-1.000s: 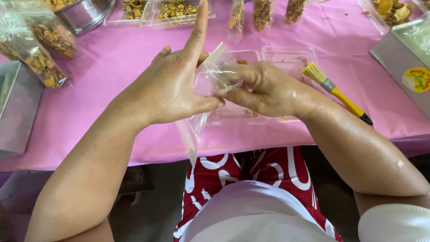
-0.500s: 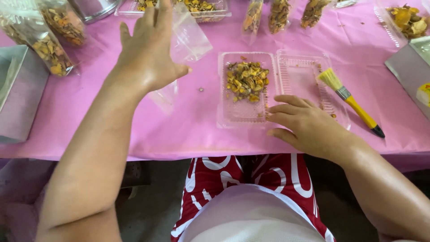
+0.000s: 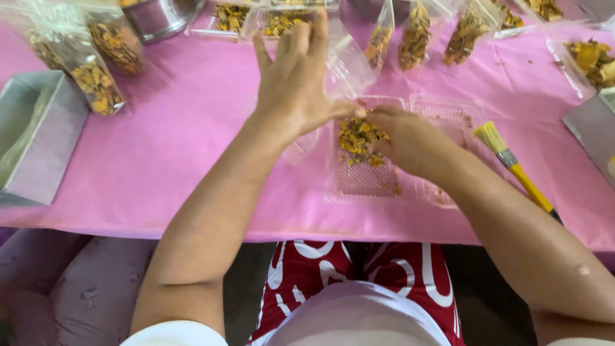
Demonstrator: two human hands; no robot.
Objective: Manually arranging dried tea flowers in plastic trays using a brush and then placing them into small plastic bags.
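left hand (image 3: pixel 298 80): fingers spread, thumb pinching clear bag (image 3: pixel 349 64) above tray (image 3: pixel 365 182) | right hand (image 3: pixel 410 141): curled, pinching dried pieces (image 3: pixel 355 138) in tray

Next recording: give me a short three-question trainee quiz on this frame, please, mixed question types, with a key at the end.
1. True or false: the left hand holds a clear plastic bag raised above the pink tablecloth.
2. Multiple choice: the right hand is at A) the yellow-handled brush, B) the dried orange-brown pieces in the open clear clamshell tray, C) the metal tray.
3. On which side of the clamshell tray does the brush lie, as the person sees it?

Key: 1 true. 2 B. 3 the right side, lying on the tablecloth with nothing touching it.
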